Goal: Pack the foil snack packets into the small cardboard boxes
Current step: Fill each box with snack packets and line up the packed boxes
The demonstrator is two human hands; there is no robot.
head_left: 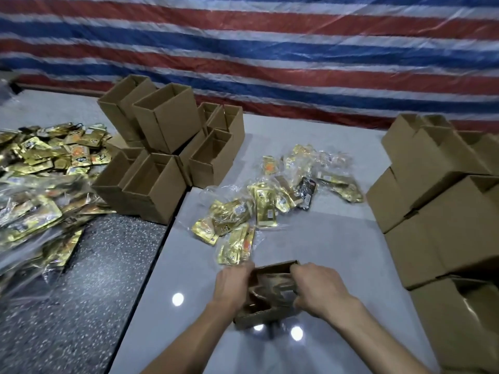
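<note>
Hands (233, 282) (314, 287) gripping small box (270, 295) edges, packets (237, 211) just beyond

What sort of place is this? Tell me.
Probably a makeshift packing workshop: heaps of foil packets, stacks of open boxes, and a striped tarp for a wall.

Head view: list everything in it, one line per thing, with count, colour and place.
small box: one, brown, near centre
open boxes: several, brown, stacked back left
side boxes: many, brown, stacked right
packet heap: many, gold, far left
bagged packets: several, gold, mid-table
dark packet: one, black, among those
table: one, white, underneath
tarp: one, red-white-blue striped, behind
left hand: one, gripping small box's left
right hand: one, gripping its right
</note>
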